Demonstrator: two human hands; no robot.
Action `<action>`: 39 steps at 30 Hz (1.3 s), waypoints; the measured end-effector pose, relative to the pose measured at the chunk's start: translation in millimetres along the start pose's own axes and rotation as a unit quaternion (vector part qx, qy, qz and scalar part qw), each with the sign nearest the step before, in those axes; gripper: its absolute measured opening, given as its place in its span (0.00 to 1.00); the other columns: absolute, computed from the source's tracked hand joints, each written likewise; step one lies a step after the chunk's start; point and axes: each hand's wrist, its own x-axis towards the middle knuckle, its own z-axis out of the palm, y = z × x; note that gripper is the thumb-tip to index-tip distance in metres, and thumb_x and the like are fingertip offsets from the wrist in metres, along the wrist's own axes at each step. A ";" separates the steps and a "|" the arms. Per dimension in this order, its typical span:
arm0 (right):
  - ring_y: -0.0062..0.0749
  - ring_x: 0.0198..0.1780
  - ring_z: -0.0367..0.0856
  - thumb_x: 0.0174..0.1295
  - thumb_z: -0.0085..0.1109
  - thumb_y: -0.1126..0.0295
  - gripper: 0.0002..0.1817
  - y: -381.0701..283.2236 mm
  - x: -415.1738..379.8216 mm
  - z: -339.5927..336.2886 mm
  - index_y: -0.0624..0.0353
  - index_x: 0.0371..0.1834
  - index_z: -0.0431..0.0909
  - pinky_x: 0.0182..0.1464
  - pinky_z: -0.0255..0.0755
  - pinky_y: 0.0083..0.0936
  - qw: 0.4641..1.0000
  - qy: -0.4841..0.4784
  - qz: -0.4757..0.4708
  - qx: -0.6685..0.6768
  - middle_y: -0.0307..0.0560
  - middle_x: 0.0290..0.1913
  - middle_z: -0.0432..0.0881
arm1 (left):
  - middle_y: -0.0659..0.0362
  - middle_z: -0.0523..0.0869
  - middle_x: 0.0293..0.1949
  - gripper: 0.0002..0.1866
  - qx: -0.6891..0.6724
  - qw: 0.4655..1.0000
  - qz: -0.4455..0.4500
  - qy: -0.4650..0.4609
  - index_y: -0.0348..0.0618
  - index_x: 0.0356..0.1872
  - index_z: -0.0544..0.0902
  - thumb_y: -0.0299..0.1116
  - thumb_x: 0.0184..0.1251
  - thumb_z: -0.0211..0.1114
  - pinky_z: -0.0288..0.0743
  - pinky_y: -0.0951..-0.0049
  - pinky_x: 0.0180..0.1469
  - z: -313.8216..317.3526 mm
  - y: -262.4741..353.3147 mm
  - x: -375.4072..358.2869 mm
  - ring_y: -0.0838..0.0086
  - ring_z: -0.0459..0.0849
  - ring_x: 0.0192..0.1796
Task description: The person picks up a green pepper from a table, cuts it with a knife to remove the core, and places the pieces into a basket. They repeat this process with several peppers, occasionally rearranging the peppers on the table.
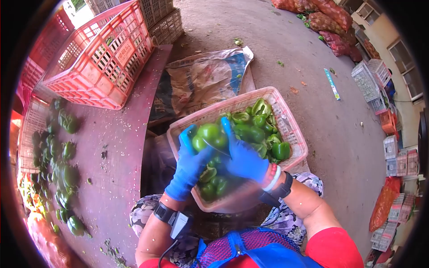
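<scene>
Both of my hands wear blue gloves and meet over a pink plastic crate [296, 130] on my lap. My left hand [191, 163] is closed around a whole green bell pepper [209, 134]. On the pepper's other side, my right hand [245, 156] is closed, its fingers touching the pepper. From its grip a thin knife blade [218, 149] runs toward the pepper; the handle is hidden. Cut and hollowed green pepper pieces [261, 108] lie in the crate below, along with fuller peppers [281, 151].
A purple-topped table [114, 167] at my left bears several whole green peppers [67, 176] and a large pink crate [105, 58]. A worn sack [196, 85] lies ahead. Filled mesh sacks [326, 22] and stacked crates [368, 80] line the right side.
</scene>
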 end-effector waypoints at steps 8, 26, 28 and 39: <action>0.63 0.48 0.85 0.64 0.61 0.68 0.49 44.6 2.7 27.3 0.63 0.83 0.41 0.50 0.78 0.49 0.992 -0.012 0.126 -0.016 0.72 0.48 0.84 | 0.52 0.74 0.63 0.40 -0.144 0.988 0.017 0.060 0.42 0.73 0.63 0.28 0.58 0.69 0.76 0.65 0.64 -18.9 29.4 3.1 0.64 0.77 0.63; 0.28 0.39 0.84 0.64 0.69 0.56 0.42 1.6 -9.1 -23.0 0.57 0.78 0.61 0.37 0.80 0.24 0.786 -0.118 0.109 0.598 0.48 0.57 0.82 | 0.54 0.82 0.54 0.28 -0.252 0.945 -0.140 -0.154 0.40 0.60 0.75 0.27 0.52 0.63 0.82 0.72 0.50 -10.9 24.8 -1.5 0.69 0.83 0.50; 0.30 0.31 0.84 0.68 0.64 0.52 0.40 7.5 -5.4 -21.5 0.56 0.78 0.60 0.32 0.80 0.24 0.683 -0.123 0.107 0.711 0.51 0.54 0.83 | 0.47 0.79 0.59 0.32 -0.333 0.912 -0.116 -0.208 0.37 0.63 0.74 0.33 0.52 0.65 0.87 0.51 0.48 -20.1 31.6 5.9 0.56 0.84 0.54; 0.21 0.28 0.81 0.64 0.71 0.46 0.37 17.1 14.6 -42.0 0.57 0.68 0.71 0.26 0.76 0.23 0.915 0.005 0.229 0.333 0.44 0.40 0.84 | 0.46 0.79 0.65 0.35 -0.300 0.950 0.017 -0.083 0.38 0.73 0.68 0.49 0.73 0.62 0.67 0.39 0.73 -23.1 10.0 26.1 0.46 0.78 0.66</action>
